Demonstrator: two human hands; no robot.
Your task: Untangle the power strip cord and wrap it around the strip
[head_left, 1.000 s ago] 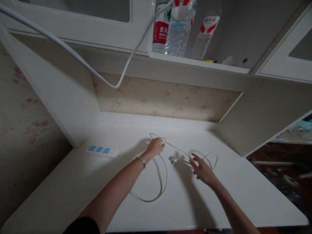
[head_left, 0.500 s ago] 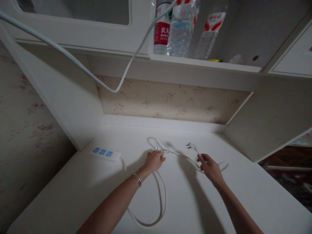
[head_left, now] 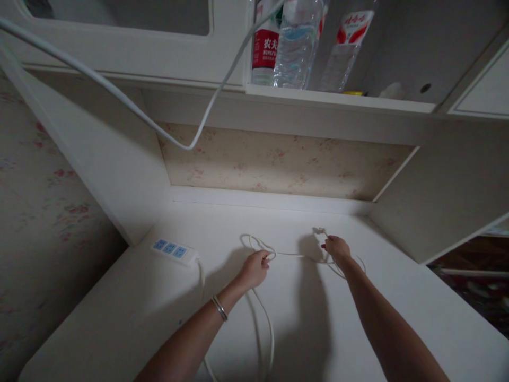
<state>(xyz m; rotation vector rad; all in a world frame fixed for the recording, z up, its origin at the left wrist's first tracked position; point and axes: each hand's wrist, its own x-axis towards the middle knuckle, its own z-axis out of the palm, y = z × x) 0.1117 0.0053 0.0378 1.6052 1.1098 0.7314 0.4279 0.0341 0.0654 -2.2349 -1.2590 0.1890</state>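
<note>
Both on the cord (head_left: 294,255) on the table (head_left: 397,297): left hand (head_left: 254,268) fisted round a small loop, right hand (head_left: 337,248) closed by the plug (head_left: 319,231), short stretch between, long slack loose toward the near edge, ungathered.

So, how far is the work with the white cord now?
Done: small loops are gathered at the left hand. In hand: both hands grip the white cord, the right hand close to the plug, with a stretch running between them. Remaining: a long loose length lies on the desk, leading toward the power strip.
</note>
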